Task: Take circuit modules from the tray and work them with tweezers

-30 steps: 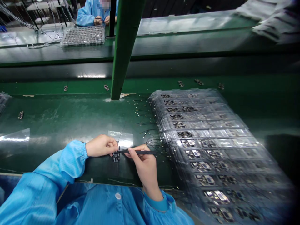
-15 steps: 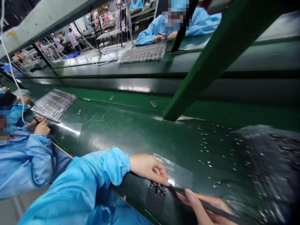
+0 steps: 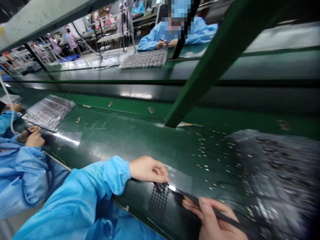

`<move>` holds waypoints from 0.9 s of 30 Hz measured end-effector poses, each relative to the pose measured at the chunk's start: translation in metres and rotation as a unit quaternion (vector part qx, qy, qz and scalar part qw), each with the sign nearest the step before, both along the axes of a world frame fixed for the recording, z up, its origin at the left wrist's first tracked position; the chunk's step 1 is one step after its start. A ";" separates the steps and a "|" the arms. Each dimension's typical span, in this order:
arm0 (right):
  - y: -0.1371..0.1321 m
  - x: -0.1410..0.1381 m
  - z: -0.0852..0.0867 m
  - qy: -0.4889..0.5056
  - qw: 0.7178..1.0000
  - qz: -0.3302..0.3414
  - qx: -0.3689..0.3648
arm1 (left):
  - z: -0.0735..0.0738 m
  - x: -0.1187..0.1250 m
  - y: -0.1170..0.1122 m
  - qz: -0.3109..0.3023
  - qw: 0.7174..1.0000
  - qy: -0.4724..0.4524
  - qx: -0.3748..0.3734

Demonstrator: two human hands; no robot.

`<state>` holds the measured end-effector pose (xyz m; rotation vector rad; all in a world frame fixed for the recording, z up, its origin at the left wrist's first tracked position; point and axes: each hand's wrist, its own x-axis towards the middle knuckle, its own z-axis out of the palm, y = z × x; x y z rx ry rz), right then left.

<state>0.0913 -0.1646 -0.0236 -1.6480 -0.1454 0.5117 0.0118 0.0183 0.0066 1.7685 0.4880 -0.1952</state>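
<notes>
Your left hand (image 3: 148,169) pins the board (image 3: 162,188) at the belt's (image 3: 120,133) near edge with curled fingertips — your right hand (image 3: 215,221), just right of it, pinches a black tool (image 3: 197,202) angled up-left, tip at the board.

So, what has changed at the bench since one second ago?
Mostly the view: the head turned left and tilted, so the tray stack slid to the right edge and a co-worker on the left came into sight. The hands stayed put: the left hand still pinches the part, and the right hand still holds the tool with its tip at that part.
</notes>
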 end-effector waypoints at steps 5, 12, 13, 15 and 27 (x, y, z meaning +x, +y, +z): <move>0.008 -0.008 0.006 0.091 0.994 0.036 0.057 | 0.003 -0.001 0.002 0.014 0.995 0.001 -0.099; 0.014 -0.018 0.013 0.068 0.990 0.106 0.056 | 0.009 -0.003 0.000 -0.011 0.997 0.003 -0.075; 0.014 -0.018 0.015 0.061 0.990 0.116 0.054 | 0.010 -0.003 0.000 -0.017 0.998 -0.003 -0.057; 0.014 -0.019 0.019 0.054 0.989 0.129 0.053 | 0.011 -0.004 -0.001 -0.028 0.999 -0.017 -0.021; 0.021 -0.021 0.023 -0.004 0.993 0.112 0.046 | 0.014 -0.007 -0.003 -0.069 0.996 -0.038 0.039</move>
